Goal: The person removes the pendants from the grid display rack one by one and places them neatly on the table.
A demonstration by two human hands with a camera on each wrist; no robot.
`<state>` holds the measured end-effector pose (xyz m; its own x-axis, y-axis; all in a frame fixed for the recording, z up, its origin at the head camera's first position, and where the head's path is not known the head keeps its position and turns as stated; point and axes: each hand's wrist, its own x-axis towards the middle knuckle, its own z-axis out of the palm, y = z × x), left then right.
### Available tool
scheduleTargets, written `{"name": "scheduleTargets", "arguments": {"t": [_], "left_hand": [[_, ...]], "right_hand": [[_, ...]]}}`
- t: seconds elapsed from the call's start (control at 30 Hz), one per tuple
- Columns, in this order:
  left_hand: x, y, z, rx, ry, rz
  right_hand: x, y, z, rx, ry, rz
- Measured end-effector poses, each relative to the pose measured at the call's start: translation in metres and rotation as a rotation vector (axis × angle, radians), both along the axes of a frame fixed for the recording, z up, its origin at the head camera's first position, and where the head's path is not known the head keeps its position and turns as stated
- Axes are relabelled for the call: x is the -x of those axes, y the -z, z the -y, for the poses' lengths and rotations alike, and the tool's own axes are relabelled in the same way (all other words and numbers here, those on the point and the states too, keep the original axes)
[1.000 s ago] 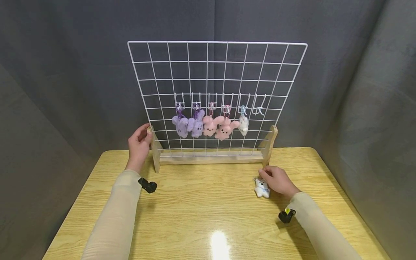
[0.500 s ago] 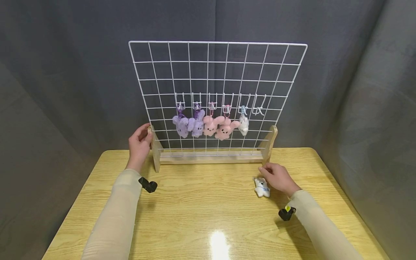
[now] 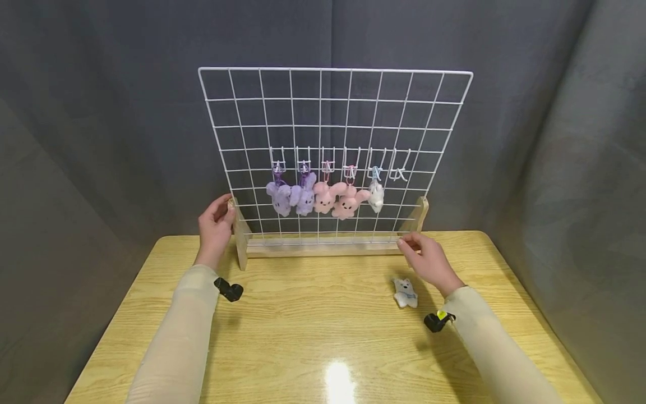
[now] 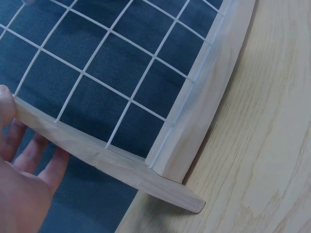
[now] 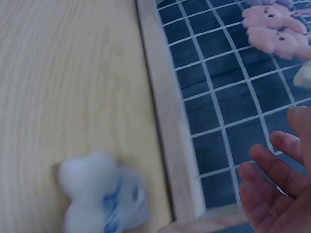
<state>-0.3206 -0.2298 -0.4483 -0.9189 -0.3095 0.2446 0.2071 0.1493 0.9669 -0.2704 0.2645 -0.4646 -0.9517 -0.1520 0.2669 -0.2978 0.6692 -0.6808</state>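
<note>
My left hand point(image 3: 215, 233) grips the left wooden side piece of a stand point(image 4: 97, 155), thumb on the near side and fingers behind it. The stand holds up a white wire grid rack point(image 3: 335, 112). My right hand point(image 3: 425, 258) is in front of the stand's right end. In the right wrist view its fingers point(image 5: 277, 167) are loosely bent, with nothing seen between them. Below it, a white bear plush point(image 3: 405, 293) with a blue band lies on the table; that plush point(image 5: 104, 194) looks blurred in the right wrist view.
Purple plushes point(image 3: 305, 196), pink plushes point(image 3: 325, 197) and one white plush point(image 3: 375, 196) hang from a row of hooks on the grid. The rightmost hook point(image 3: 398, 174) is bare. A dark curtain point(image 3: 151, 140) stands behind the wooden table point(image 3: 292, 336).
My right hand has risen away from the white bear plush toward the grid, while the plush stays on the table. The left hand keeps its place on the stand.
</note>
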Motion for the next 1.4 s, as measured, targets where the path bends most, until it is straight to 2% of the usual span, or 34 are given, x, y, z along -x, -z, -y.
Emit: {"name": "scheduleTargets", "arguments": {"t": [0.33, 0.53, 0.97, 1.2, 1.4], "left_hand": [[0.001, 0.002, 0.001, 0.026, -0.001, -0.005], [0.0, 0.002, 0.001, 0.026, -0.001, -0.008], [-0.003, -0.001, -0.001, 0.016, -0.002, 0.01], [-0.001, 0.002, -0.002, 0.005, -0.001, 0.006], [0.0, 0.002, 0.0, 0.001, -0.007, -0.01]], "right_hand": [[0.003, -0.034, 0.023, 0.208, 0.037, -0.1], [0.008, -0.048, 0.034, 0.272, 0.042, -0.138], [0.017, -0.062, 0.051, 0.229, 0.01, -0.167], [0.021, -0.067, 0.057, 0.238, -0.003, -0.195], [0.026, -0.072, 0.063, 0.226, -0.007, -0.186]]}}
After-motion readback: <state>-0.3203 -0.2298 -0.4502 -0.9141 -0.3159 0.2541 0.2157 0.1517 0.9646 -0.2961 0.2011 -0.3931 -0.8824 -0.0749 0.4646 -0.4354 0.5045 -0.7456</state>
